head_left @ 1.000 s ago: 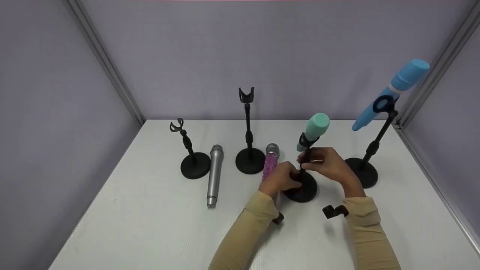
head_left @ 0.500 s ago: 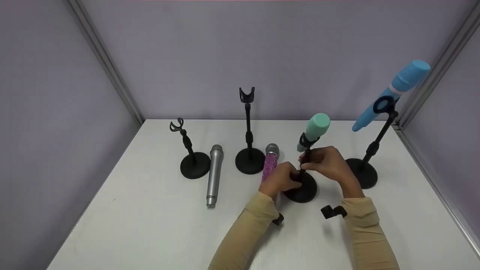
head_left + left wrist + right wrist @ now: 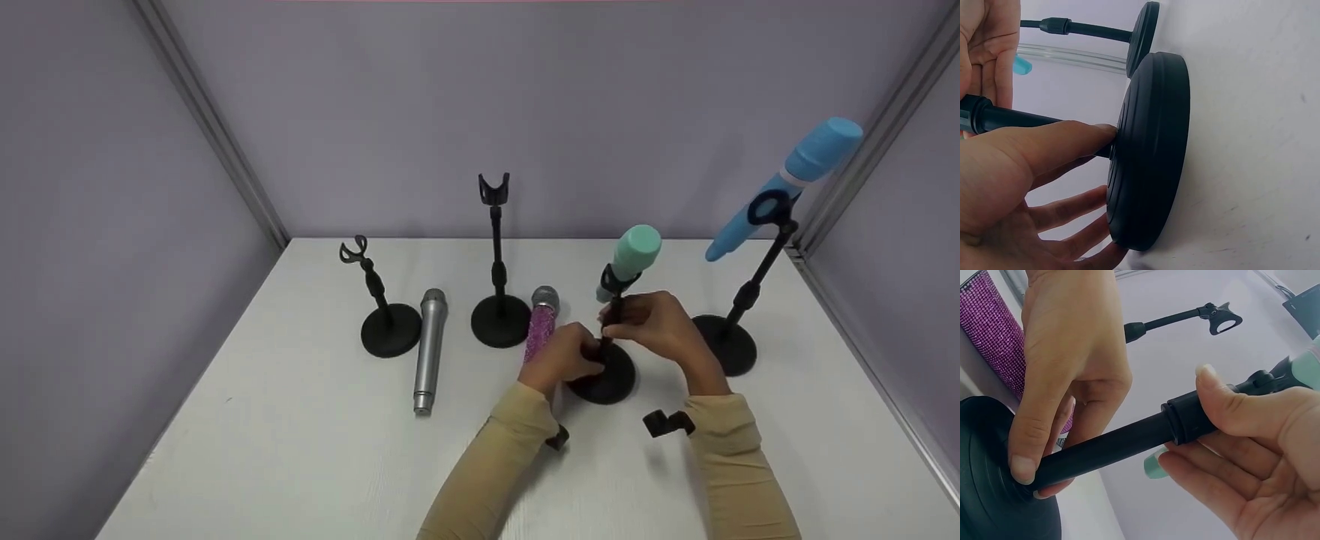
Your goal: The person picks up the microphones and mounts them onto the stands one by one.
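Left hand (image 3: 561, 357) pinches pole (image 3: 1109, 451) low on black stand (image 3: 612, 381) cradling mint microphone (image 3: 636, 251), apparently steadying it on white table (image 3: 300, 450), while right hand (image 3: 657, 327) grips collar (image 3: 1186, 419) above, likely for adjusting.

The head view looks forward and down across the table (image 3: 300, 450). Close in, the left-wrist view faces right, the right-wrist view left, both sharing the held black stand (image 3: 1148, 152).

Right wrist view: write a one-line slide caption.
Left hand pinches the stand pole near its round base while the right hand holds the collar higher up.
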Demonstrator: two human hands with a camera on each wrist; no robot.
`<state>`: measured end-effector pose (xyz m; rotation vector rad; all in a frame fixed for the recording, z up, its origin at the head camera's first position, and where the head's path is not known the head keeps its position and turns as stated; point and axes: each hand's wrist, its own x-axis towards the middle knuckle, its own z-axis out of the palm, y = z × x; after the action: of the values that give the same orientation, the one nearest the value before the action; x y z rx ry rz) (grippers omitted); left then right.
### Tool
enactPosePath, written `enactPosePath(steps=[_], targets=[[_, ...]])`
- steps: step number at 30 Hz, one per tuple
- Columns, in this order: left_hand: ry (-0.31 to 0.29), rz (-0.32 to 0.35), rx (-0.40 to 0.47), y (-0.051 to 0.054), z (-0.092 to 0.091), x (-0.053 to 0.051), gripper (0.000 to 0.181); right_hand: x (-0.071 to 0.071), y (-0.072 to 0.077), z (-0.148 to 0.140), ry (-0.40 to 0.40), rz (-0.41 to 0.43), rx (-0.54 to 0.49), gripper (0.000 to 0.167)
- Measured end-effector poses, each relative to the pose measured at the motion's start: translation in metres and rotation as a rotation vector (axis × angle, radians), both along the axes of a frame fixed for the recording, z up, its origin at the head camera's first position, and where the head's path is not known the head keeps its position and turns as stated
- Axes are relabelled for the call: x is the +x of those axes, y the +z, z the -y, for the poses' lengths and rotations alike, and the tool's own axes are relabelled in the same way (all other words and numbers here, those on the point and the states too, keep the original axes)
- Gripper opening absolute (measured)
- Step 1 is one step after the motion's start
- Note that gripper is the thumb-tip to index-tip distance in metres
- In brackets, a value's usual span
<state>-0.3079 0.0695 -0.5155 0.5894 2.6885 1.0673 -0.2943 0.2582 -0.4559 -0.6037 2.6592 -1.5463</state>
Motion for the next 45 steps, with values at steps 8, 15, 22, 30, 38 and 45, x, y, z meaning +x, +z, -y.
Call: enactPosePath(steps=[8,15,22,30,38,45], targets=[[0.003,-0.004,-0.005,0.0,-0.001,0.001,0.03,0.003,0.002,-0.002,0.022,-0.055,0.068,0.027],[-0.005,-0.024,-0.019,0.002,-0.001,0.001,0.033,0.005,0.008,-0.006,0.071,-0.066,0.107,0.027],[0.013,-0.016,-0.029,0.004,-0.002,0.0,0.031,0.008,0.013,-0.01,0.071,-0.003,0.159,0.038],[0.006,-0.021,-0.034,0.006,-0.001,0.001,0.026,0.009,0.01,-0.013,0.018,0.031,0.23,0.043],[0.009,0.008,-0.031,0.01,0.002,0.004,0.035,0.01,0.005,-0.016,-0.053,0.055,0.259,0.05],[-0.032,-0.008,-0.07,0.011,0.007,0.003,0.031,0.009,-0.001,-0.016,-0.056,0.1,0.298,0.055]])
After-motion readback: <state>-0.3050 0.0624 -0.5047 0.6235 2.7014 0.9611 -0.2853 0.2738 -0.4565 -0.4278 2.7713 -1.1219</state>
